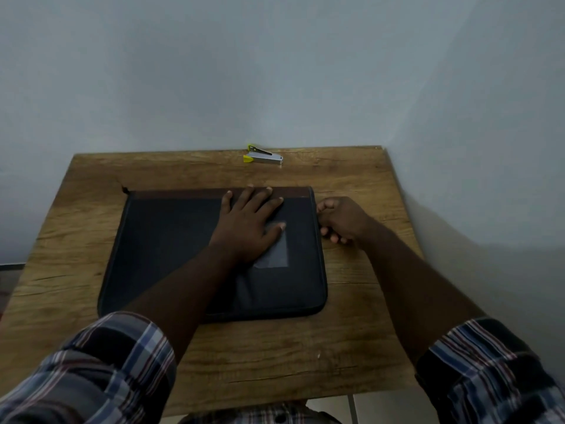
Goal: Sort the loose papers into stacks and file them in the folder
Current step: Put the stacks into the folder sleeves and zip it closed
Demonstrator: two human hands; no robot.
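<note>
A closed dark folder [171,255] lies on the wooden table [351,347]. The left hand [249,223] presses flat on it. The right hand [342,220], fingers curled, touches its 3 o'clock edge. A stapler [263,156] sits at 12 o'clock.

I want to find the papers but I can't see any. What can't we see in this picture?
- Papers: none show in the head view; the closed folder hides whatever is inside.
- Right hand: curled at the folder's right edge; its grip on a zip pull or the edge is hidden by its own fingers.
- Clear pocket: partly covered by the flat left hand; any label is too dim.
- Stapler: too small for detail.
</note>
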